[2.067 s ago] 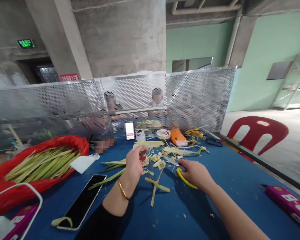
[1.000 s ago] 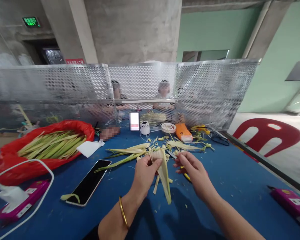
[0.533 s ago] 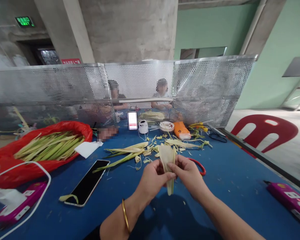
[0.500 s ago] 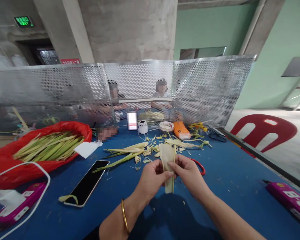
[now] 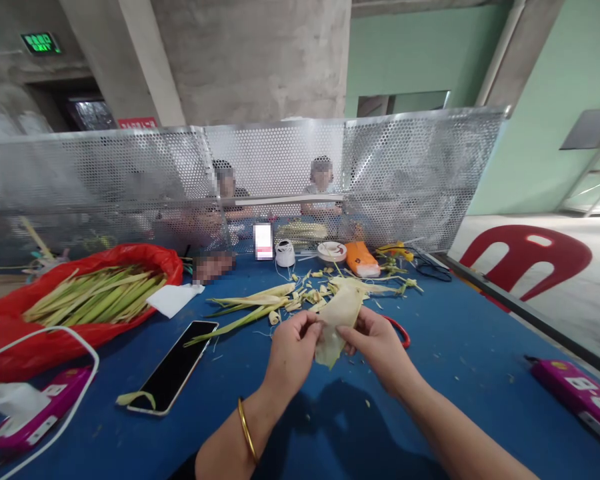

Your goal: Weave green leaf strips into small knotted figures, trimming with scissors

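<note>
A pale corn husk [image 5: 341,310] is stretched between my two hands above the blue table [image 5: 240,400]. My left hand [image 5: 296,343] pinches its left edge between thumb and fingers. My right hand [image 5: 377,337] is closed on its right edge, thumb on top. The husk is spread wide and slightly tilted. Just behind it lie cut husk scraps [image 5: 305,297] and longer green-tipped husk strips [image 5: 253,300]. Red handles [image 5: 403,331], perhaps of scissors, show partly behind my right hand.
At left, a red bag [image 5: 170,263] holds many husks, near a white paper [image 5: 175,300], a dark phone [image 5: 175,367] and a purple power strip [image 5: 40,413]. Thread spool [image 5: 285,253], tape roll [image 5: 332,252] and orange packet [image 5: 363,259] stand before a perforated screen [image 5: 280,160]; people sit beyond.
The husk has gone from narrow and upright to spread wide and tilted. My left hand has moved slightly left, away from my right hand, to the husk's other edge.
</note>
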`<state>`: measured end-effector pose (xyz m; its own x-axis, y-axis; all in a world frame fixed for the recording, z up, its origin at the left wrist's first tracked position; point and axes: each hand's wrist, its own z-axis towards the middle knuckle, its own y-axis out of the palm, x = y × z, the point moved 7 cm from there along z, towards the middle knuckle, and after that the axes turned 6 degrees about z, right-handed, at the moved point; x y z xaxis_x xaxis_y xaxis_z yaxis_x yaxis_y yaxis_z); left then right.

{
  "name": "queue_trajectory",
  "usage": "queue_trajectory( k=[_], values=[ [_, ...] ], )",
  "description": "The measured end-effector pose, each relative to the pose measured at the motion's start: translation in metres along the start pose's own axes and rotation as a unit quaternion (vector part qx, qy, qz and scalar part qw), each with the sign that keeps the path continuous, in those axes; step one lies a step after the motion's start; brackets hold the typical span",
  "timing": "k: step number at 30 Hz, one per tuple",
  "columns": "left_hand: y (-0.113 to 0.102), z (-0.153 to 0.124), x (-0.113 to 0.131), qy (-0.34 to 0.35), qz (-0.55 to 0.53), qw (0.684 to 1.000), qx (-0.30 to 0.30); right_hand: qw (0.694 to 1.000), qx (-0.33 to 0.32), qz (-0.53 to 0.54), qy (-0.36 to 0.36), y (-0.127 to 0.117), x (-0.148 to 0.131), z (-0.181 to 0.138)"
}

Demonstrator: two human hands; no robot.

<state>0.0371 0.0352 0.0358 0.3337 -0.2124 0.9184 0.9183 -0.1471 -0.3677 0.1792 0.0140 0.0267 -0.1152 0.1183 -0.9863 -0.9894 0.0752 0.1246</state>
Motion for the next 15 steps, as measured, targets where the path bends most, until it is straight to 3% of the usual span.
queue_trajectory(
  k=[4, 9, 12, 15],
  values=[
    [-0.012, 0.002, 0.003, 0.005, 0.037, 0.999, 0.040, 1.000, 0.002, 0.012, -0.004, -0.005, -0.003, 0.000],
    [-0.026, 0.000, 0.014, 0.039, 0.099, 0.989, 0.102, 0.997, 0.053, 0.047, 0.015, -0.014, -0.007, -0.001],
    [-0.022, -0.008, 0.025, 0.096, 0.148, 0.978, 0.111, 0.997, 0.043, 0.063, 0.031, -0.008, -0.004, -0.002],
    [-0.006, -0.015, 0.032, 0.150, 0.173, 0.971, 0.071, 0.997, 0.023, 0.064, 0.047, -0.001, 0.004, -0.003]
  ],
)
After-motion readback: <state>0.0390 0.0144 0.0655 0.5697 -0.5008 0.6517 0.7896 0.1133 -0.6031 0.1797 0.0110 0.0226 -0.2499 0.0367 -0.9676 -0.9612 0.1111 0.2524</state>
